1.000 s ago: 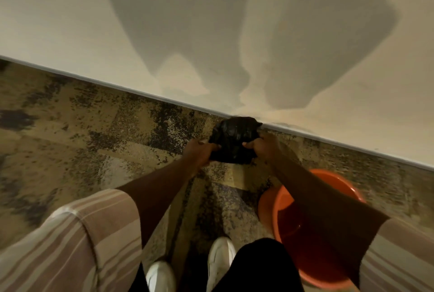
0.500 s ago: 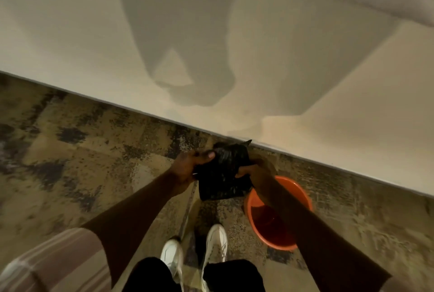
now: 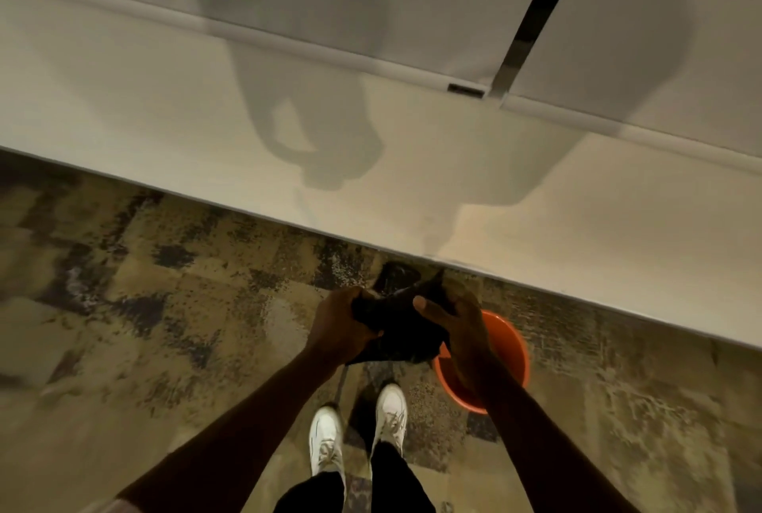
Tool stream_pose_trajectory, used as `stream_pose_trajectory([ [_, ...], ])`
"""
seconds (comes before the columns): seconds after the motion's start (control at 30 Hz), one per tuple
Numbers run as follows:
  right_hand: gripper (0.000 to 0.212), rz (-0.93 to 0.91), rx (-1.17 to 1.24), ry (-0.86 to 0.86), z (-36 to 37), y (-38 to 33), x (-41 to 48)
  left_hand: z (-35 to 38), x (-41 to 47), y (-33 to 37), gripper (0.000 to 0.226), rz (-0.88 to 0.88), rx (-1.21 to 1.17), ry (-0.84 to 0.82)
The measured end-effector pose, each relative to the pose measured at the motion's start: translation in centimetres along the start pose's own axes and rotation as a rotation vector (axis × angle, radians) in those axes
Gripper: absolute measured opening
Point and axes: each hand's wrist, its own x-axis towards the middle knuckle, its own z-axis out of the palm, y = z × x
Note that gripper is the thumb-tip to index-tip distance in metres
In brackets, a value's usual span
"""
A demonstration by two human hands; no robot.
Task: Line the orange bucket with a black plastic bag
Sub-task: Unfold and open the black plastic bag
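Observation:
A crumpled black plastic bag [image 3: 398,327] hangs bunched between both hands at mid-frame. My left hand [image 3: 338,325] grips its left side. On its right side my right hand [image 3: 457,318] holds it, thumb pressed on top. The orange bucket [image 3: 505,351] stands upright on the floor just right of my feet, below and behind my right hand and forearm, which hide its left part. Nothing shows inside the visible part of the bucket. The bag is above the floor, left of the bucket's mouth.
A pale wall [image 3: 206,120] with a baseboard runs diagonally just beyond the bucket. Mottled brown and black carpet [image 3: 144,327] covers the floor. My white shoes [image 3: 358,426] stand below the bag. A white panel with a dark gap [image 3: 532,13] is higher on the wall.
The view has risen and pulled back, so the bucket and feet look smaller. Both hands have kept hold of the bag, which now looks more loosened and spread between them.

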Motion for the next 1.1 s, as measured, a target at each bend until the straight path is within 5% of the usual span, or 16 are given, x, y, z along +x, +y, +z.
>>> stream_pose_trajectory([
  [0.2,0.028,-0.161,-0.114,0.124,0.5,-0.9,-3.2,-2.0,-3.8,3.0,0.027,0.033,-0.054,-0.001],
  [0.3,0.03,-0.224,-0.102,0.09,0.4,-1.9,-5.2,-3.2,-6.1,5.0,0.036,-0.081,-0.429,-0.06],
  [0.4,0.055,-0.253,-0.004,0.063,-0.2,-2.6,-7.0,-4.2,-7.5,5.2,0.051,-0.18,-0.751,-0.052],
  [0.47,0.056,-0.264,0.061,0.064,-0.5,-3.1,-8.0,-4.9,-8.4,5.1,0.039,-0.219,-0.913,-0.075],
  [0.63,0.015,-0.269,0.158,0.055,-0.9,-3.6,-10.0,-5.7,-10.9,7.1,0.045,-0.155,-0.698,-0.262],
  [0.87,0.049,-0.257,0.146,0.09,-0.8,-4.2,-13.3,-5.6,-12.2,9.8,0.028,-0.268,-0.679,-0.423],
  [0.93,0.031,-0.287,0.124,0.064,-1.0,-4.6,-14.7,-5.6,-12.2,10.0,0.024,-0.27,-0.684,-0.409],
  [1.1,0.046,-0.344,0.108,0.27,-3.0,-4.1,-17.3,-6.3,-11.6,10.9,0.032,-0.25,-0.845,-0.253],
])
